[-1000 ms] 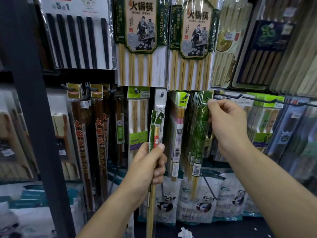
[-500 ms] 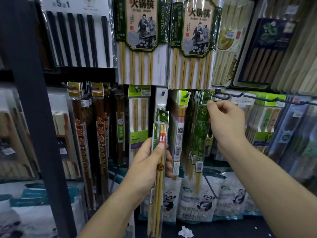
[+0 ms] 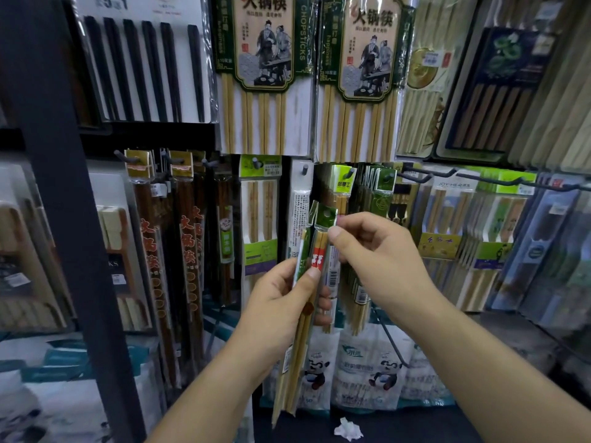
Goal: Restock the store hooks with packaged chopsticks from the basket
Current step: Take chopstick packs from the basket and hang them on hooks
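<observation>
Two hands, one bundle.

Item: slim chopstick packs (image 3: 316,260), each with a green header card and punched hole at the top. They are held upright in front of the lower row of hooks and touch none of them. There is more than one pack; the exact count is not legible.

Left hand (image 3: 281,302): wrapped round the bundle at mid-length, thumb across the front.

Right hand (image 3: 377,260): thumb and forefinger pinching the front pack just under its header.

Basket: not in view.

Step in hand, by judgement: parting one pack from the bundle for hanging.

Handling notes:
- Draw the front pack up and clear while the left hand grips the rest firmly.
- The film looks slippery, so pinch close to the header.
- Turn the hole square to the hook (image 3: 388,176) and push the pack on level.

Likely matching stock: the dark green packs (image 3: 380,199) hanging just right. Check the label first.
</observation>
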